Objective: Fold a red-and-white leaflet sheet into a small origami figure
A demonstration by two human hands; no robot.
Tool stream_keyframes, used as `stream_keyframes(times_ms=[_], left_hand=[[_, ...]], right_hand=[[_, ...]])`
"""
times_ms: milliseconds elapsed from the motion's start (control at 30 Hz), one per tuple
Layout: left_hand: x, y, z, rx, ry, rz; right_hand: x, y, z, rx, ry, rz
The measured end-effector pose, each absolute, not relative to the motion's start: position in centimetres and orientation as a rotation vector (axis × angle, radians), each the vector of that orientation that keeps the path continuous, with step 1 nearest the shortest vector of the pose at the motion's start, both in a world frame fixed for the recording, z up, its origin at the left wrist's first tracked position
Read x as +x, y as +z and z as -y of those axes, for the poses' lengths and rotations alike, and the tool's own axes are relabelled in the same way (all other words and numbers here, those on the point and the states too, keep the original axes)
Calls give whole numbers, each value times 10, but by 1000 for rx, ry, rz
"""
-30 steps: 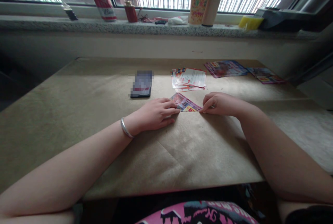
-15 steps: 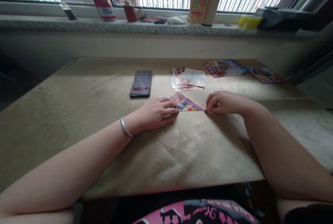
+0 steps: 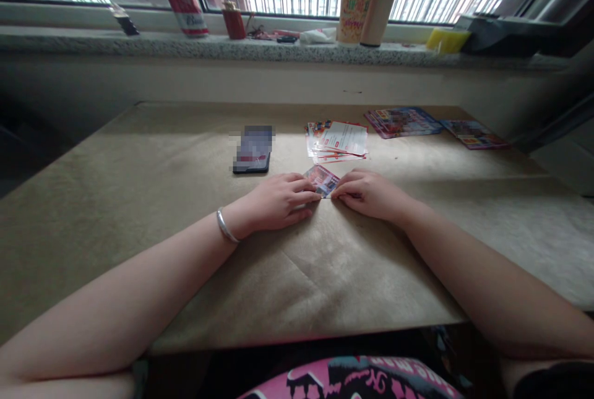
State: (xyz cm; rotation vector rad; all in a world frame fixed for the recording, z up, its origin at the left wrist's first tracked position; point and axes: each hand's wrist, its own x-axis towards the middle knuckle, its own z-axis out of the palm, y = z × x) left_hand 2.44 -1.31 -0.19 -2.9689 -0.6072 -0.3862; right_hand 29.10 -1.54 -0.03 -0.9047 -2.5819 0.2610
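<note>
A colourful printed paper flyer (image 3: pixel 323 179), folded with a straight crease along its near edge, lies on the table between my hands. My left hand (image 3: pixel 284 200) rests over its left part, fingers stretched out and lying on the paper, and a silver bangle circles that wrist. From the right, my right hand (image 3: pixel 366 193) covers the other end, its bent fingertips drawn together on the creased edge close to the left fingertips. Both ends of the flyer are hidden under the hands.
A phone (image 3: pixel 253 150) lies left of a loose pile of white-and-red printed sheets (image 3: pixel 343 138). Further right are colourful flyers (image 3: pixel 403 122) and another flyer stack (image 3: pixel 474 133). Behind the table, the windowsill (image 3: pixel 153 47) holds a can (image 3: pixel 187 10), a paper cup (image 3: pixel 355 9) and a yellow object (image 3: pixel 448 40).
My right hand has slid left along the crease, from the flyer's right corner to beside my left fingertips, covering its right part. My left hand stays in place.
</note>
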Motion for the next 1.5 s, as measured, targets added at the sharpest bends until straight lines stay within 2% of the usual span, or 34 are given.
stream_keyframes(times_ms=[200,1167,1500], left_hand=[[26,-1,14,-2958,-386,600],[15,12,8,-3016,-385,590],[4,28,9,-2979,-216,628]], right_hand=[[284,-4,18,-887,115,2604],[283,-5,17,-926,150,2601],[283,-4,17,-919,136,2609]])
